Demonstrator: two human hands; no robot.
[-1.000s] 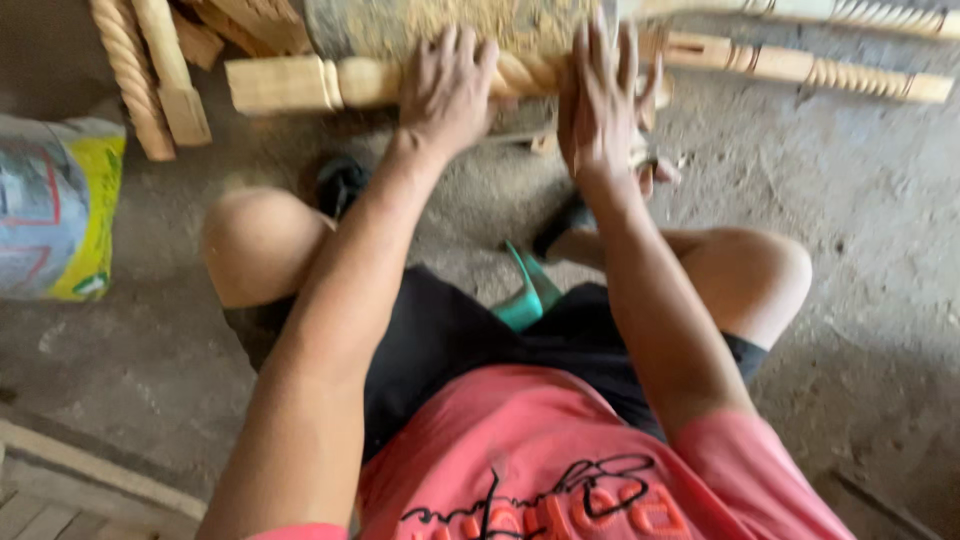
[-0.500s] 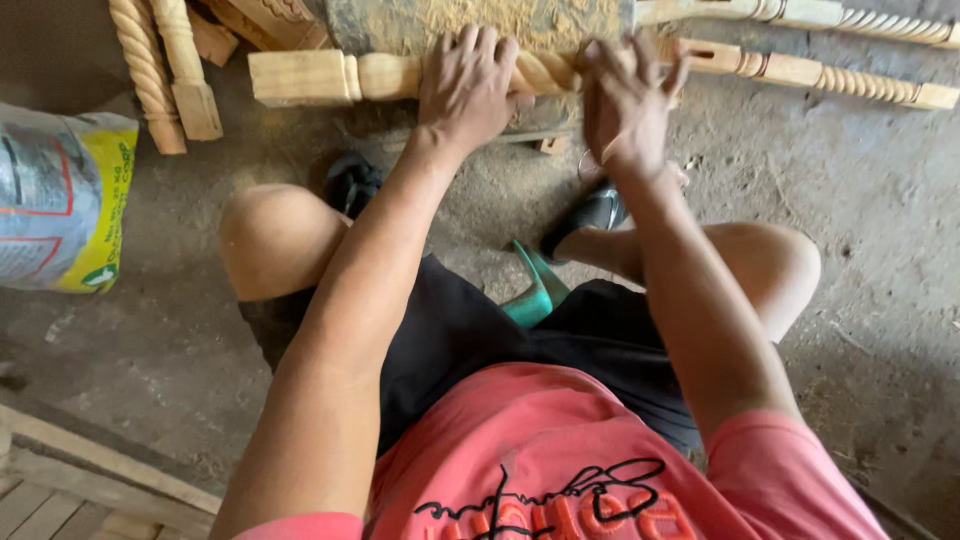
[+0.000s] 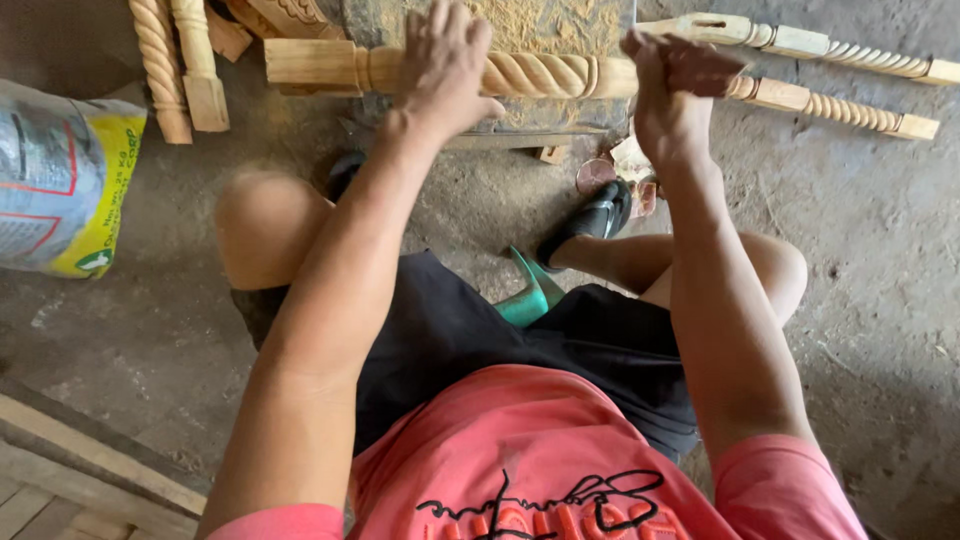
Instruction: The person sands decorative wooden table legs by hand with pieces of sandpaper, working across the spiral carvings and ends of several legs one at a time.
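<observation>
Lifted since earlier, the right hand [image 3: 672, 85] clenches something unclear above the pale rope-twisted wooden spindle [image 3: 520, 72], which the left hand [image 3: 445, 65] presses flat; loosened pressure might let it roll.

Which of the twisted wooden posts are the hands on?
The post lying crosswise on the sawdust-covered block. The left hand rests on it and the right hand is at it; the other posts lie untouched on the floor.
</observation>
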